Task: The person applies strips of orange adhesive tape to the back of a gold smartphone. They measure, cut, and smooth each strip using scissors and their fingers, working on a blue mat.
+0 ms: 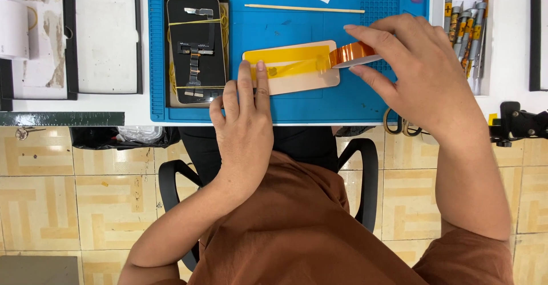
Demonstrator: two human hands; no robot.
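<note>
A pale rectangular phone back panel [302,79] lies on the blue work mat [342,102], with yellow-amber tape [291,59] stretched across its top. My left hand [244,122] rests on the mat's front edge, its index and middle fingertips pressing the tape's left end onto the panel. My right hand [414,71] holds a roll of amber tape [354,54] between thumb and fingers just right of the panel, with the strip pulled taut from it.
An opened phone [197,48] bound with yellow rubber bands lies on a dark tray at the mat's left. A wooden stick [302,8] lies farther back. A white bin of screwdrivers [468,34] stands right; scissors [399,126] hang at the edge. Black-framed trays [105,34] sit left.
</note>
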